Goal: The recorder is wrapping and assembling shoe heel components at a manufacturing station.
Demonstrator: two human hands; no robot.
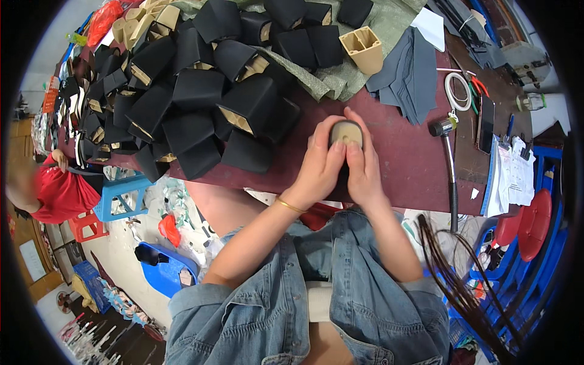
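Observation:
Both of my hands are wrapped round a block heel (347, 132) just above the near part of the table. Its end, facing up, is beige with a dark rim. My left hand (320, 159) grips its left side and my right hand (363, 173) its right side. Both thumbs press together on the beige end; the rest of the heel is hidden by my fingers. To the left lies a big pile of black-covered block heels (198, 89). A bare beige heel (362, 51) with hollow compartments stands beyond my hands, beside grey cut sheets (406, 76).
The dark red table (395, 158) carries a hammer (449, 164), a coiled white cable (457, 91), a phone (485, 125) and papers (510, 173) on the right. Green cloth (337, 79) lies beyond. A person in red (64, 191) sits left, near a blue stool (125, 198).

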